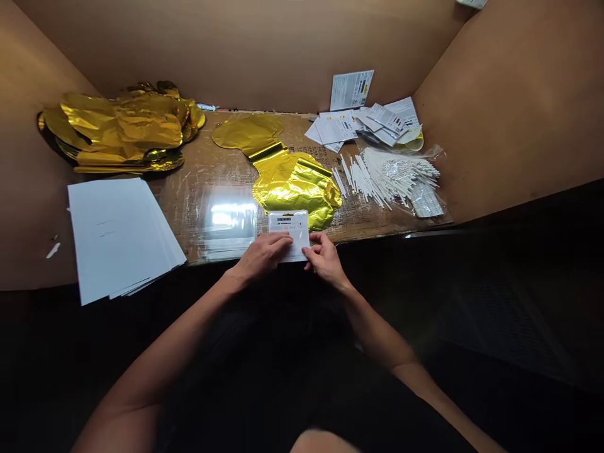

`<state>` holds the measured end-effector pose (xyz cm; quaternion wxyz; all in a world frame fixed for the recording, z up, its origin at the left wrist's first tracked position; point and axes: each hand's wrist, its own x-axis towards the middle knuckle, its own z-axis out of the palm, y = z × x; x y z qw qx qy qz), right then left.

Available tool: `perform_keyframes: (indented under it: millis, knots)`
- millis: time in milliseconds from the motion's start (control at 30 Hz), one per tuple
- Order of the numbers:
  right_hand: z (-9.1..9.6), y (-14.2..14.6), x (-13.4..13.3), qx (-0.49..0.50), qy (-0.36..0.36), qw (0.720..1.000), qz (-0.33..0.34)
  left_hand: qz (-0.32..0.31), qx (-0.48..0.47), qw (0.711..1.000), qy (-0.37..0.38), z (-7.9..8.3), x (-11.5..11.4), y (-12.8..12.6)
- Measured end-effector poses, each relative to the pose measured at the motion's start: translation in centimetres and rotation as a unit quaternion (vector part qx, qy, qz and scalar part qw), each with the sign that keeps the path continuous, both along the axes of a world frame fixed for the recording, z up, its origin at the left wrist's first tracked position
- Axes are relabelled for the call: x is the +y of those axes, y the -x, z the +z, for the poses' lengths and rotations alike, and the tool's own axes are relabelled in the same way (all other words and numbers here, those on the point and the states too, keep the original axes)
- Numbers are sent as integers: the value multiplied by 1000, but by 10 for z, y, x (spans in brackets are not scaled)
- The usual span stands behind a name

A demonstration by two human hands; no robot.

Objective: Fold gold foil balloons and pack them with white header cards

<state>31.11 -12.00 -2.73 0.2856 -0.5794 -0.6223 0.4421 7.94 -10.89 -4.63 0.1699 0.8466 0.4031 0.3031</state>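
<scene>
A flat packet [296,226], a printed white card in a clear sleeve with a hanging slot at its top, is at the table's front edge between my hands. My left hand [263,255] grips its left side, with the fingers lying across the front. On the right, my right hand [326,259] pinches the packet's lower right edge between thumb and fingers. Just behind the packet lies a gold foil balloon [287,173], flat and uninflated, partly covered by the packet. Clear plastic sleeves [226,220] lie in a glossy stack left of my left hand.
More gold foil balloons [123,126] are heaped at the back left. White paper sheets [120,233] overhang the front left edge. Back right are printed cards [337,129], one card [352,90] against the wall, and white sticks [389,173] spilling from a clear bag. Cardboard walls [259,50] enclose the table.
</scene>
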Motion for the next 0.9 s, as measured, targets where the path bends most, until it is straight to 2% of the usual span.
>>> perform_keyframes:
  millis: [67,100,167,233,300,367,433,533,600,667,733,800,900]
  knots:
    - [11,-4,15,117,51,992,19,27,-55,997,-36,5,-8,1]
    - [20,-9,32,145,47,988,18,60,-87,993,-57,9,-12,3]
    - [46,-22,83,167,-12,986,-14,138,-127,979,-84,19,-14,8]
    - [72,-37,147,171,-102,977,-75,180,-118,974,-72,27,-7,13]
    - [89,-47,205,145,-153,969,-126,175,-89,980,-32,31,9,16]
    - [90,-49,236,102,-197,966,-135,159,-55,986,6,32,34,15]
    - [77,-46,233,55,-213,971,-93,144,-10,989,17,34,63,10]
    - [46,-40,190,-46,-221,974,-2,71,93,993,6,39,99,-1]
    - [32,-38,165,-120,-241,962,40,12,158,987,9,41,109,-7]
    - [28,-38,162,-185,-261,946,51,-7,189,982,19,37,109,-10]
    - [33,-36,183,-250,-273,929,29,7,188,982,26,30,103,-11]
    - [44,-31,218,-317,-255,913,24,26,180,983,35,21,97,-9]
    - [64,-18,266,-354,-202,907,103,23,145,988,54,15,99,-4]
